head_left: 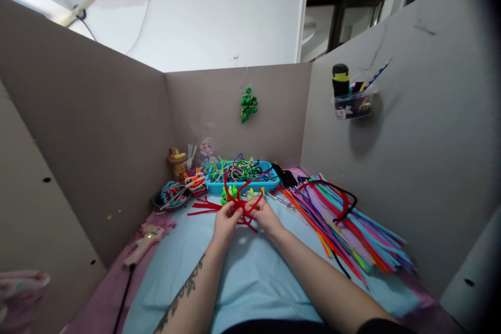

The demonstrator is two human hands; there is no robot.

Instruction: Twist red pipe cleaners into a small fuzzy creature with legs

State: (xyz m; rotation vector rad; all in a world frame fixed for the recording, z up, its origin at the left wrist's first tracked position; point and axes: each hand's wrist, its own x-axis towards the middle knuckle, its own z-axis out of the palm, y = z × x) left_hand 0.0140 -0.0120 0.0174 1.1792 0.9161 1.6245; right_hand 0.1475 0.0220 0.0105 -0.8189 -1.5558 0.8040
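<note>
Both hands meet over the light blue cloth, working on a bundle of red pipe cleaners (242,205) whose stems fan out in several directions. My left hand (227,217) pinches the bundle near its middle. On the other side, my right hand (263,214) has its fingertips closed on a red stem of the same bundle. More straight red stems (205,206) stick out left of my left hand. Just behind the hands sit a bright green fuzzy piece (229,194) and a small yellow and blue one (253,194).
A blue tray (219,187) of tangled pipe cleaners stands behind. Many coloured pipe cleaners (344,224) lie at right, with scissors (284,201) beside them. At left are a dark bowl (158,202) and a pink glue gun (144,245) with a cord. Grey panels (235,135) enclose the table.
</note>
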